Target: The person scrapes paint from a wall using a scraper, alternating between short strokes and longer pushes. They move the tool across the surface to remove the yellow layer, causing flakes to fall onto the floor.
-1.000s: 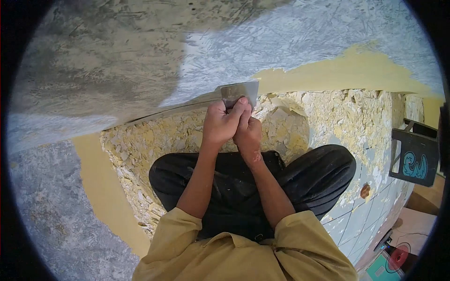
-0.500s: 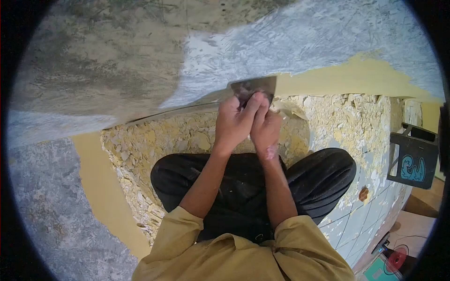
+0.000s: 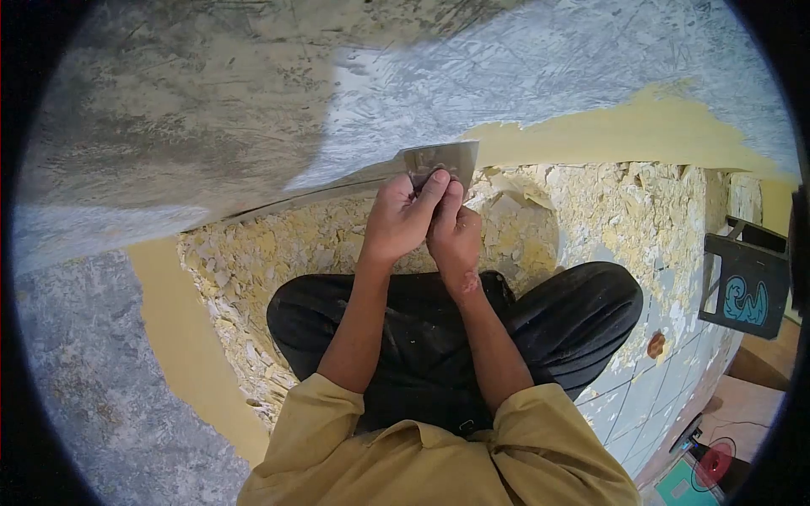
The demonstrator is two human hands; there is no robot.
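Observation:
Both my left hand [image 3: 398, 221] and my right hand [image 3: 454, 232] are closed together around the lower part of a scraper [image 3: 451, 156]. Its wide, flat metal blade points up, against the base of the wall [image 3: 405, 101]; the handle is hidden in my fingers. Grey, scratched wall surface shows above and left of the blade. Right of it runs a strip of yellow paint [image 3: 607, 135] with a ragged upper edge. Flakes of peeled paint [image 3: 312, 240] cover the floor just below the wall and around my hands.
My crossed legs [image 3: 574, 329] in dark trousers are on the floor among the flakes. A second wall at the left has another yellow strip [image 3: 181, 337]. At the right stand a black stool [image 3: 734, 282] with a blue mark and, lower, a red round object [image 3: 715, 462]. Tiles [image 3: 650, 396] show nearby.
The scraper and both hands have shifted a little left along the wall's base. More bare grey wall shows right of the blade's former place, where the yellow edge begins.

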